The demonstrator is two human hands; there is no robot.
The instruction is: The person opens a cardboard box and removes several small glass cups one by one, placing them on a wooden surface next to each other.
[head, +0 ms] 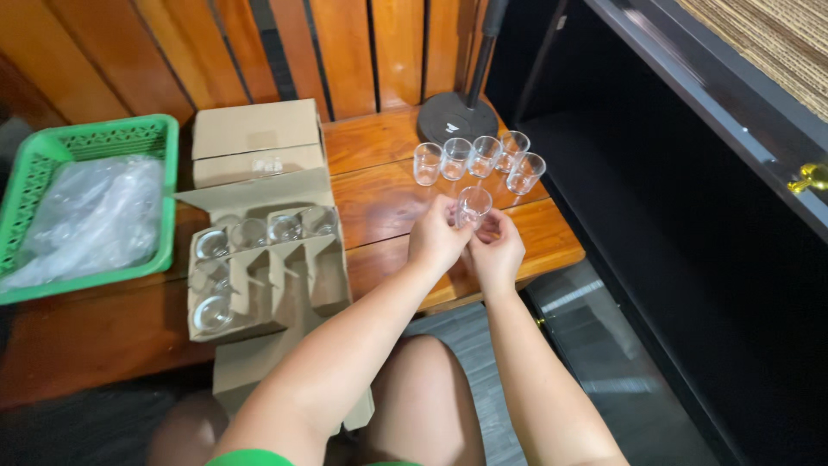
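Over wooden table (379, 185): both hands (438, 237) (496, 250) hold small glass (473, 205).

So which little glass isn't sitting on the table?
The small clear glass held by both hands, left hand and right hand. The other five stand in a row behind.

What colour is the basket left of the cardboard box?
Green basket, holding clear plastic wrap; head view.
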